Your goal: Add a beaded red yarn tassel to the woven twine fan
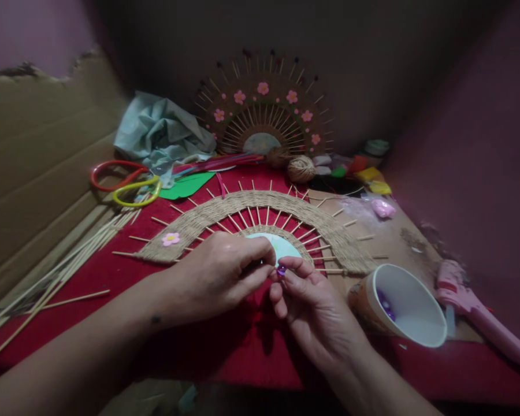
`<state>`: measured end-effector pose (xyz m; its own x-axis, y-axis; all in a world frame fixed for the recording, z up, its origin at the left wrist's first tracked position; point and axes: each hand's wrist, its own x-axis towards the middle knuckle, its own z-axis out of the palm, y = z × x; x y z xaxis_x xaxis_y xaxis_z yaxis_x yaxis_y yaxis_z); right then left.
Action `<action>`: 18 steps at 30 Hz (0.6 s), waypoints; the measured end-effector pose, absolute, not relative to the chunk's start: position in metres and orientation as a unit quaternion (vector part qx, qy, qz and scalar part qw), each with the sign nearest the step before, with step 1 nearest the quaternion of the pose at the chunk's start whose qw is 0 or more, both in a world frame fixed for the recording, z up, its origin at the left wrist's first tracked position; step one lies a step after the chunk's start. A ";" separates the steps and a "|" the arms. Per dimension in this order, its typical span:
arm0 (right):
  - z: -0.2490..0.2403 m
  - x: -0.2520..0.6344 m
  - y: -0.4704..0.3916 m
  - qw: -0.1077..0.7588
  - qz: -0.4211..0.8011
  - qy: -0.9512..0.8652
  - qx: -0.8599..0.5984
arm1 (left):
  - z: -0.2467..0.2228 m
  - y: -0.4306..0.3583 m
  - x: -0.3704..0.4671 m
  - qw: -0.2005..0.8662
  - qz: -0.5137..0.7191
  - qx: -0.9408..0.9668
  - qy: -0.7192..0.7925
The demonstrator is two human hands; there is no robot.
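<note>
My right hand (318,306) pinches a small shiny purple bead (281,270) between thumb and fingertips. Close beside it, my left hand (225,271) has thumb and forefinger pressed together; whatever they hold is too small to make out. Both hands are over the near side of a half-round fan (338,231) made of thin sticks woven with tan twine. One pink flower (170,239) is on its left end, and a pale blue half-disc (288,248) shows at its centre, partly covered by my hands. To the right, a tilted paper cup (416,300) contains purple beads (386,304).
A flowered fan (264,110) stands against the back wall. Scissors (136,193), loose sticks (69,260) and a crumpled cloth (156,133) lie left. A twine ball (301,169) sits behind; a pink glue gun (472,306) lies right. Cardboard (39,127) walls the left side.
</note>
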<state>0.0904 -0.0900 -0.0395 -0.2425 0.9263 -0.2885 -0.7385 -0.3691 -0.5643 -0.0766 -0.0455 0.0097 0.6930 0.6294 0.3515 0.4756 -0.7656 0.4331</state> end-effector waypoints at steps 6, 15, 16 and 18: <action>-0.039 0.091 -0.091 0.534 0.773 -0.161 -0.302 | 0.009 -0.046 -0.075 0.149 0.264 0.905 0.299; -0.038 0.090 -0.090 0.531 0.779 -0.158 -0.294 | 0.011 -0.047 -0.075 0.145 0.258 0.906 0.303; -0.038 0.090 -0.091 0.530 0.780 -0.157 -0.293 | 0.011 -0.047 -0.075 0.147 0.258 0.906 0.302; -0.038 0.090 -0.091 0.529 0.782 -0.156 -0.290 | 0.010 -0.047 -0.075 0.150 0.259 0.906 0.299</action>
